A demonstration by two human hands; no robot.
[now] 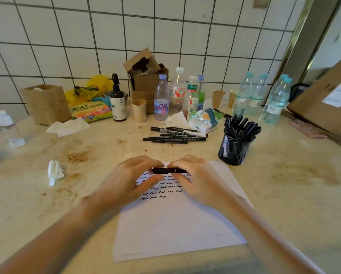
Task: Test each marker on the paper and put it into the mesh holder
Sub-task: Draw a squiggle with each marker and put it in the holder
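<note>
A black marker [166, 171] is held level above the top of the white paper [175, 230]. My left hand [129, 180] pinches its left end and my right hand [193, 178] pinches its right end. Rows of black squiggles [159, 191] run across the upper part of the paper under my hands. The black mesh holder [234, 149] stands to the right of the paper, packed with several black markers. A loose pile of black markers [175, 135] lies on the counter beyond the paper.
Plastic bottles [175, 95], paper cups [139, 110], a brown pump bottle [117, 101], cardboard boxes [146, 76] and a tissue pack [204, 120] crowd the back by the tiled wall. A crumpled tissue [55, 172] lies left. A large box [327, 101] sits far right.
</note>
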